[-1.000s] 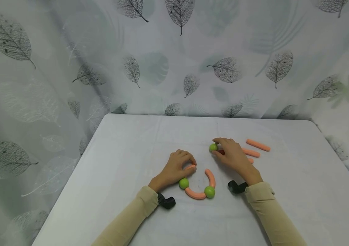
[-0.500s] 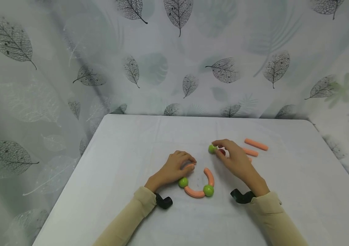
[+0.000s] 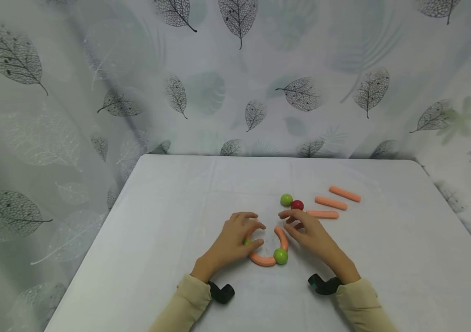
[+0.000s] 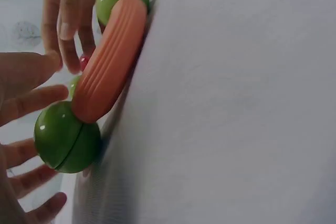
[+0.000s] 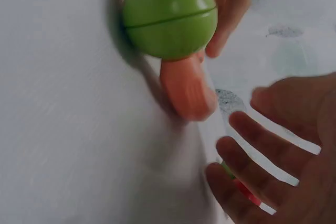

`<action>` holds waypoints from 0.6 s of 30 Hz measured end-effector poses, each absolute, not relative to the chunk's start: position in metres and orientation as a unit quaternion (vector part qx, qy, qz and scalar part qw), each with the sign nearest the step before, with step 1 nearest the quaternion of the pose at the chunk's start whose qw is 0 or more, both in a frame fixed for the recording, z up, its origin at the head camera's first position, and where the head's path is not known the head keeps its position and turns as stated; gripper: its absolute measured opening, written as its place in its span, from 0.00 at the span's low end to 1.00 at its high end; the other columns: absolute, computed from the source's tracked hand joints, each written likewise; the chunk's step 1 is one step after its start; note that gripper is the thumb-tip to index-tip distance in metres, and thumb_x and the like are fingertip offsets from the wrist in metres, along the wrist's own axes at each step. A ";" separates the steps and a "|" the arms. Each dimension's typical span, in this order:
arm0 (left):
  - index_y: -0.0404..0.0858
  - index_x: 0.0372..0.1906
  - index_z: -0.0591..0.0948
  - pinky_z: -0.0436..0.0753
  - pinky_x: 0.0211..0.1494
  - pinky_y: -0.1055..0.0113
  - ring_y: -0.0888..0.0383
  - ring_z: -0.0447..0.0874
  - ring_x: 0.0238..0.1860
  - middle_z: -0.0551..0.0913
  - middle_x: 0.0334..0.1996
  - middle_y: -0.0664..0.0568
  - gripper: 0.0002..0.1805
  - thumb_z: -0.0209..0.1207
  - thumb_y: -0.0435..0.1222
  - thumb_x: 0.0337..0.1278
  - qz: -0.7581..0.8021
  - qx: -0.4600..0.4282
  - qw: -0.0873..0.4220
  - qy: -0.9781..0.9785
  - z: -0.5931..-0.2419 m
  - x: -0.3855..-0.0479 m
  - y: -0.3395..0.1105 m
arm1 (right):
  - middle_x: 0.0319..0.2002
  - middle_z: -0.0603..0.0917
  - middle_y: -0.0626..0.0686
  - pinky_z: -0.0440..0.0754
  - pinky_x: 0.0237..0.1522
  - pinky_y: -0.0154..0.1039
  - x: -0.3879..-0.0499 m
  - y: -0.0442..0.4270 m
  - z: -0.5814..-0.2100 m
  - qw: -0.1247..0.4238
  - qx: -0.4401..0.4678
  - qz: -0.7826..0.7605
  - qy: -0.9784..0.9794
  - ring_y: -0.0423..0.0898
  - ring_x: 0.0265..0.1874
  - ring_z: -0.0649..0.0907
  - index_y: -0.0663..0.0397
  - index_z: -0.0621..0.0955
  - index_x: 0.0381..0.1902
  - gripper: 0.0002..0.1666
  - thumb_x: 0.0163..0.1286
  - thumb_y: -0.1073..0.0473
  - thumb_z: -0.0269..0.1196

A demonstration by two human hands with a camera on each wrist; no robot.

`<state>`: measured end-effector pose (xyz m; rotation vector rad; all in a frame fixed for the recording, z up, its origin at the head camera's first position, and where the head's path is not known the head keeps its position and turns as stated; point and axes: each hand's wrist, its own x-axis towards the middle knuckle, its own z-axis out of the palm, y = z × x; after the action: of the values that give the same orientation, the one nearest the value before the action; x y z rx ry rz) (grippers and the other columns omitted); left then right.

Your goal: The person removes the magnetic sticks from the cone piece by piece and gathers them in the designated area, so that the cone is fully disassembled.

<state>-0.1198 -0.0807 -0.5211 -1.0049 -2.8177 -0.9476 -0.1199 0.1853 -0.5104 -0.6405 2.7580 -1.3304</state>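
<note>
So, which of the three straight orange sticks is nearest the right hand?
The straight orange stick lowest in the head view: its left end shows beside the right hand, while the middle stick and top stick lie farther off.

A white table [image 3: 177, 207], its far corners rounded, is bordered at the back, left and right by a pale sheet [image 3: 210, 50]. This is printed with dark veined leaves [image 3: 303, 93], fainter fronds [image 3: 362, 53] and, at right, a green sprig [image 3: 459, 115].
</note>
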 end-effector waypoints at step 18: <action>0.55 0.42 0.88 0.75 0.64 0.55 0.64 0.80 0.56 0.88 0.43 0.69 0.11 0.71 0.54 0.59 -0.250 -0.406 0.078 -0.876 -0.525 -0.100 -0.084 | 0.66 0.83 0.44 0.68 0.69 0.22 -0.118 0.198 -0.539 0.071 -0.261 -0.506 0.819 0.38 0.70 0.77 0.42 0.82 0.63 0.20 0.76 0.58 0.65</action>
<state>-0.1002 -0.0836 -0.5254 -1.2149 -2.6231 -0.7474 -0.1182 0.1981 -0.5390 -0.7842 2.4614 -1.5223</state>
